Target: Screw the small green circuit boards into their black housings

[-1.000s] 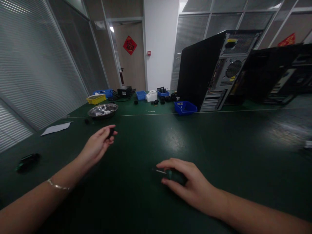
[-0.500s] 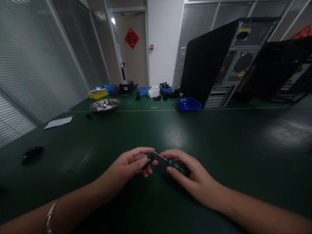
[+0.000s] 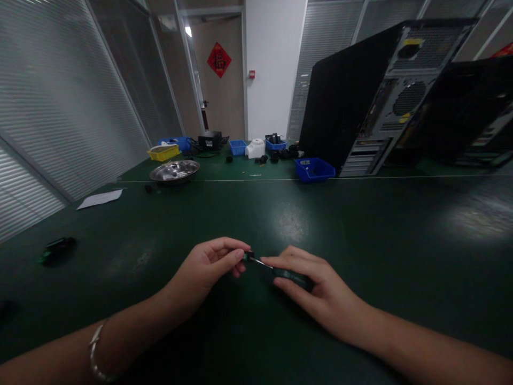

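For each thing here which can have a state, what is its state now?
Left hand: closed on small part
Right hand: closed around screwdriver
Small part: pinched in left hand
Screwdriver: held, tip at small part
Metal bowl: pale pieces inside
Dark-blue bin: open-topped
Paper: lying flat
Computer case: upright
Blinds: lowered

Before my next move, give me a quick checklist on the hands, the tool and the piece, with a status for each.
1. Screwdriver gripped in the right hand: ok, by its handle.
2. Small dark piece held by the left hand: ok, pinched at the fingertips.
3. Shaft directed at the piece: ok.
4. Tip properly seated: cannot tell, too small to see.
5. Left fingertips well away from the tip: not ok, they are right beside it.
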A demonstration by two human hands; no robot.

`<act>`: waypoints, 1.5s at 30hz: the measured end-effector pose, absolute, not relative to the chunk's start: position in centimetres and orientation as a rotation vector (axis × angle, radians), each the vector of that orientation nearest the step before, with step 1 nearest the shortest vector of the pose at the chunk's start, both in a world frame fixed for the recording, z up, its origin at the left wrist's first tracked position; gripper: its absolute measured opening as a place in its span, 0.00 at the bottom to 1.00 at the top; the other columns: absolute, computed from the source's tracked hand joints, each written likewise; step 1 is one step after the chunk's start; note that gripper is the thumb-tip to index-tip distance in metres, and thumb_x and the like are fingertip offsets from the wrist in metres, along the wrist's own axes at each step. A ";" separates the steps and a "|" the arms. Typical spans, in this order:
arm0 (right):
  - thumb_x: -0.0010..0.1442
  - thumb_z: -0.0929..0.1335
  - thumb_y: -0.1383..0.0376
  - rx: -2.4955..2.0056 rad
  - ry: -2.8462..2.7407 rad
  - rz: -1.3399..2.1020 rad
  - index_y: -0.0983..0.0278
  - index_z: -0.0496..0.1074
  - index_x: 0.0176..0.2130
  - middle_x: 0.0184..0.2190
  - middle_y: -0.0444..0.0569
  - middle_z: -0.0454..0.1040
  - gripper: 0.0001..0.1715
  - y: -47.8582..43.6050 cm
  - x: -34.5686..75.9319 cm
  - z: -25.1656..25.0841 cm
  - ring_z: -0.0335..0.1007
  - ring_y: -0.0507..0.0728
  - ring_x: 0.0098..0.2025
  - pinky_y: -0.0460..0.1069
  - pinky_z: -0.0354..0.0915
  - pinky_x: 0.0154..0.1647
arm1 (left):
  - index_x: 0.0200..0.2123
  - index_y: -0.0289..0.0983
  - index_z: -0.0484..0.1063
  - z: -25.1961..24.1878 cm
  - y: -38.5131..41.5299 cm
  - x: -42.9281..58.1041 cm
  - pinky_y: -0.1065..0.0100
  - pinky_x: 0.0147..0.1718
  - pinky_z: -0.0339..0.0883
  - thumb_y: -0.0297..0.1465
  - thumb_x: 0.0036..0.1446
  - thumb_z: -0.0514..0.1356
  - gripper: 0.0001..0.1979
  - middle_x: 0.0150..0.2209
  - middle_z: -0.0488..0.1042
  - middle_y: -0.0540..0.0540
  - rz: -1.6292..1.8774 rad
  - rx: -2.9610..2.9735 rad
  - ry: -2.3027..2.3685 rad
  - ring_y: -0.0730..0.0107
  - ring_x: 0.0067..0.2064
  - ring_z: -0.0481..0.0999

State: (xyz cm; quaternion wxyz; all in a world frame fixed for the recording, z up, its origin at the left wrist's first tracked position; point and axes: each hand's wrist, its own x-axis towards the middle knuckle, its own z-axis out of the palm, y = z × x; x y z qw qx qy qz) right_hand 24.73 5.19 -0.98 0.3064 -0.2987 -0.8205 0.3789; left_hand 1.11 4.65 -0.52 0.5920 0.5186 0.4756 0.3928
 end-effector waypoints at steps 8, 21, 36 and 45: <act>0.66 0.66 0.70 -0.774 -2.163 1.007 0.59 0.70 0.58 0.41 0.50 0.73 0.22 5.1 24.7 -0.9 0.70 0.56 0.42 0.51 0.67 0.43 | 0.42 0.36 0.78 -0.2 4.3 1.4 0.70 0.37 0.66 0.33 0.57 0.64 0.11 0.33 0.78 0.48 0.870 1.186 1.090 0.70 0.35 0.73; 0.66 0.66 0.70 -0.782 -2.166 0.998 0.59 0.70 0.57 0.41 0.51 0.73 0.21 5.1 24.7 -1.0 0.71 0.56 0.42 0.52 0.67 0.43 | 0.42 0.36 0.81 -0.1 4.0 1.4 0.70 0.38 0.67 0.32 0.56 0.64 0.11 0.34 0.80 0.45 0.882 1.060 1.044 0.70 0.36 0.75; 0.65 0.67 0.71 -0.758 -2.153 1.024 0.57 0.71 0.57 0.41 0.49 0.74 0.22 5.1 24.7 -0.8 0.71 0.56 0.42 0.51 0.67 0.42 | 0.39 0.34 0.82 -0.1 4.1 1.6 0.70 0.38 0.68 0.29 0.54 0.66 0.09 0.35 0.81 0.43 0.914 0.944 0.990 0.70 0.35 0.76; 0.65 0.67 0.71 -0.740 -2.174 1.032 0.58 0.71 0.57 0.41 0.50 0.74 0.22 5.1 24.8 -0.8 0.71 0.55 0.41 0.51 0.67 0.42 | 0.39 0.35 0.82 0.0 4.1 1.5 0.68 0.39 0.67 0.30 0.53 0.67 0.10 0.35 0.82 0.43 0.909 1.007 0.998 0.68 0.36 0.75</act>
